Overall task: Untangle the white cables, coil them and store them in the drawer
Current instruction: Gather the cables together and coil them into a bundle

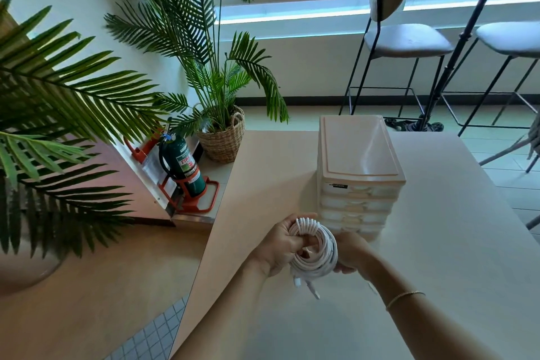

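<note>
A coil of white cable (pixel 320 254) is held above the pale table (pixel 438 242), just in front of the drawer unit. Its top is bound with tight wraps of the same cable, and two plug ends dangle below it. My left hand (pixel 280 245) grips the left side of the coil, thumb over the wrapped part. My right hand (pixel 349 254) holds the coil's right side, mostly hidden behind it. The white plastic drawer unit (pixel 359 155) stands on the table with several stacked drawers, all closed.
The table's left edge runs diagonally beside my left arm. Beyond it on the floor stand a green fire extinguisher (pixel 182 166) in a red frame and a palm in a wicker basket (pixel 223 140). Bar stools (pixel 406 38) stand at the back right.
</note>
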The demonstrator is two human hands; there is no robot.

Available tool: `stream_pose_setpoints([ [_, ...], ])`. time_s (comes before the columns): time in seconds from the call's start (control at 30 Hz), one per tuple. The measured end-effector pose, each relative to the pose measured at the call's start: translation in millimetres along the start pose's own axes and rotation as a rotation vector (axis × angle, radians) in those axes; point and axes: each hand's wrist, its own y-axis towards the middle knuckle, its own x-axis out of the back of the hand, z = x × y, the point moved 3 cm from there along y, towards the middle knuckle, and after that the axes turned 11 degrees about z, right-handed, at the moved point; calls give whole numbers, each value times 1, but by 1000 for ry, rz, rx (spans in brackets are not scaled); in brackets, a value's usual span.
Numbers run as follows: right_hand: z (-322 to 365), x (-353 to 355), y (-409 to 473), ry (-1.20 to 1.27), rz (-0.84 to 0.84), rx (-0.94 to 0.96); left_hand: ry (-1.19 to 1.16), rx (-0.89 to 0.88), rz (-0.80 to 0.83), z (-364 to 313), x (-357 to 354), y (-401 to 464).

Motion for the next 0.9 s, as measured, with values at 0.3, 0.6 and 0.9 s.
stream_pose_setpoints([
  [0.3,6,4,-21,469,-123,321,119,-58,-334,7,17,10],
  [0.6,10,-6,-20,691,-154,236,71,-100,-371,7,17,18],
  [0.9,16,3,-25,507,-219,147,24,-124,-361,9,20,17],
])
